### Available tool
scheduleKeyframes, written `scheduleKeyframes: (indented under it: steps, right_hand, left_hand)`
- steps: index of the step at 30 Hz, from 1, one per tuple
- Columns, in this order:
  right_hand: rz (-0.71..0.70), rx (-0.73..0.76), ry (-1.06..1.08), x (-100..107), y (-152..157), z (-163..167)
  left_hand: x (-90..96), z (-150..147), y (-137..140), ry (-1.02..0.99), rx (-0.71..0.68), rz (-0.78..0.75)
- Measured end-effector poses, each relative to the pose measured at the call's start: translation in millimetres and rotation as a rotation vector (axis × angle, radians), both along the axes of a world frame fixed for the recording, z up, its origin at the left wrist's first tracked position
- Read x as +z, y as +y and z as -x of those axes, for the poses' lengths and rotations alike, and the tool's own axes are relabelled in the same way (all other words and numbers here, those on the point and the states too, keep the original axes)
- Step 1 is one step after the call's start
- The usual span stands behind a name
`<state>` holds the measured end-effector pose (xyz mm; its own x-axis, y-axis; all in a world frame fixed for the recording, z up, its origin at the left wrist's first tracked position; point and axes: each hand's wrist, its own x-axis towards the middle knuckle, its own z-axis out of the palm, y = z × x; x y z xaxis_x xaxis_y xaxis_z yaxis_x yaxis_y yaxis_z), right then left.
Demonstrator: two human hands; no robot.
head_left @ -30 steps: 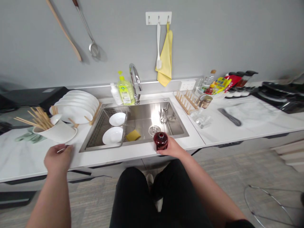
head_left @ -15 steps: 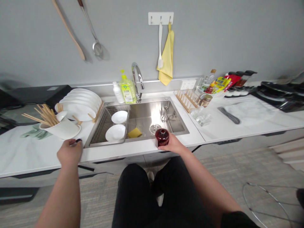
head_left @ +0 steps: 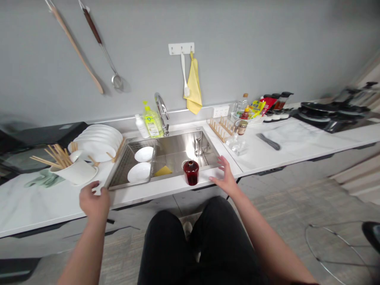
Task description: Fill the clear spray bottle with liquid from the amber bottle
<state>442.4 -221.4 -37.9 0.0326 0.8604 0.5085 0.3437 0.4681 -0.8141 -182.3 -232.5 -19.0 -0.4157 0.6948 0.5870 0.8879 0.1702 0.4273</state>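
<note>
The right hand [head_left: 226, 180] has just let go of the dark red bottle [head_left: 191, 173], which it was gripping a half-second ago; its fingers are now spread wide, hold nothing, and sit near the bottle at its three o'clock. That seems to leave the bottle standing by itself, with the hand free. The bottle is on the bench [head_left: 160, 188] at the front rim of the sink [head_left: 178, 140], about four o'clock from the basin's middle, with the yellow sponge [head_left: 163, 171] at its nine. The left hand [head_left: 95, 200] is well apart, between eight and nine o'clock, fingers half curled; the dark piece they pinched earlier no longer shows, and I cannot tell whether anything is tucked inside. The bottle is upright, glossy and squat, rounding into a short narrow neck with a paler rim; no cap shows.
</note>
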Motion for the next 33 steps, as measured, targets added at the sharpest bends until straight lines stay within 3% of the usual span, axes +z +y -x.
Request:
scheduleKeyframes:
  steps: [4, 8, 12, 17, 21, 27, 30, 33]
  right_hand:
    - [-0.095, -0.367, -0.103, 3, 1, -68]
    - [0.006, -0.635, -0.18, 11, 28, -121]
    - [0.163, -0.73, -0.141, 17, 63, -143]
    - [0.372, -0.762, -0.063, 19, 98, -141]
    - [0.385, -0.863, -0.061, 16, 105, -138]
    - [0.251, -0.869, 0.071, 22, 76, -133]
    - [0.129, -0.788, 0.204, 24, 34, -126]
    - [0.071, -0.567, 0.329, 22, -29, -114]
  left_hand:
    - [1.6, -76, 20, 0.004, -0.286, -0.034]
    - [-6.6, -119, 42, 0.076, -0.471, 0.048]
    - [-16.5, -119, 47, 0.065, -0.428, 0.118]
    - [-12.7, -113, 43, -0.023, -0.379, 0.177]
    - [-10.8, -115, 43, -0.047, -0.356, 0.188]
    - [-9.0, -117, 41, -0.067, -0.36, 0.191]
    - [-4.3, -114, 39, -0.079, -0.357, 0.176]
    - [1.3, -115, 33, -0.117, -0.345, 0.122]
